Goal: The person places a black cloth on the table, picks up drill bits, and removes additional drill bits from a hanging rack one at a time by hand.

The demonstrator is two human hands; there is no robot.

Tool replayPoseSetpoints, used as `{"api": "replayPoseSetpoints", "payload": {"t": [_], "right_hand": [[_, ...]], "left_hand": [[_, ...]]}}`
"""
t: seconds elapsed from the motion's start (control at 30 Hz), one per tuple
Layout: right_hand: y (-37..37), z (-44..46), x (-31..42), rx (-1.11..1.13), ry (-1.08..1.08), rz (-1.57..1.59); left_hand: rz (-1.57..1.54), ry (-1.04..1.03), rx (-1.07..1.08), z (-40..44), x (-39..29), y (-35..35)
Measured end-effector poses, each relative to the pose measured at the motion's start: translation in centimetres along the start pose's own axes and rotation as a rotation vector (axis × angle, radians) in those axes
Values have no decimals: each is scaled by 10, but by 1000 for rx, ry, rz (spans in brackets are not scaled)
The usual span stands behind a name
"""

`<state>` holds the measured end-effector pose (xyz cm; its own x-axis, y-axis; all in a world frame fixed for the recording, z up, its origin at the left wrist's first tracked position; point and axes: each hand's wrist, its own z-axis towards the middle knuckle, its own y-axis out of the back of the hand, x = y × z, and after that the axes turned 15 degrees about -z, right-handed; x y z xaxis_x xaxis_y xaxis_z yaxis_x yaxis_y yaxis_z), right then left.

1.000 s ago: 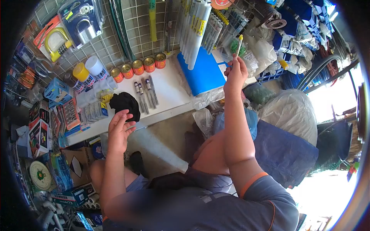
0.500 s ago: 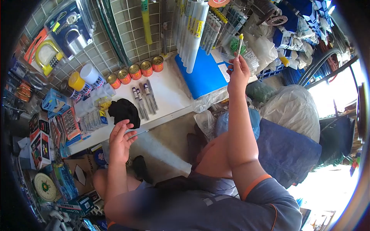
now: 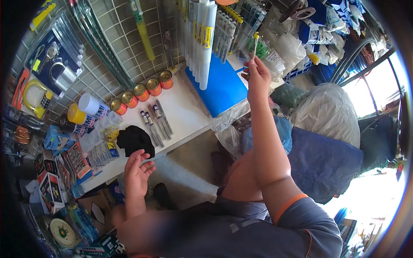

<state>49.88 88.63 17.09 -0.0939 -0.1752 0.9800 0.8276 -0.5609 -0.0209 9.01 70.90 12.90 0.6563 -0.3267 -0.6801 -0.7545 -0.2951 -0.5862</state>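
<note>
My right hand [image 3: 259,77], raised at the back right, pinches a slim rod with a yellow tip [image 3: 255,44] between thumb and fingers. The rod stands upright; its lower end is hidden in my grip. Below the black cloth [image 3: 135,141], my left hand [image 3: 138,174] is held palm up, fingers apart and a little bent, with nothing in it. I cannot tell whether its fingertips touch the cloth. Beside the cloth on the white table [image 3: 186,122] lie several drill bits [image 3: 155,125], some with dark blue and white tops.
Several red cans [image 3: 140,92] line the table's back. Spray cans [image 3: 92,105] and boxed goods crowd the left. Clear tubes [image 3: 205,47] hang over a blue folder [image 3: 217,88]. A dial scale [image 3: 63,232] stands lower left, covered bundles [image 3: 325,114] at right.
The view has shifted, so the table goods sit lower and further left. My right hand still grips the rod, which appears slightly further left. My left hand stays open near the cloth.
</note>
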Motion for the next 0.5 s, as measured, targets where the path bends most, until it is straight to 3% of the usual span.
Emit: {"api": "replayPoseSetpoints", "payload": {"t": [0.33,0.5], "right_hand": [[-36,22,-1,-68,-12,-123],[-48,39,-15,-163,129,-185]], "left_hand": [[85,-43,-3,26,2,4],[142,-46,-20,31,5,3]]}}
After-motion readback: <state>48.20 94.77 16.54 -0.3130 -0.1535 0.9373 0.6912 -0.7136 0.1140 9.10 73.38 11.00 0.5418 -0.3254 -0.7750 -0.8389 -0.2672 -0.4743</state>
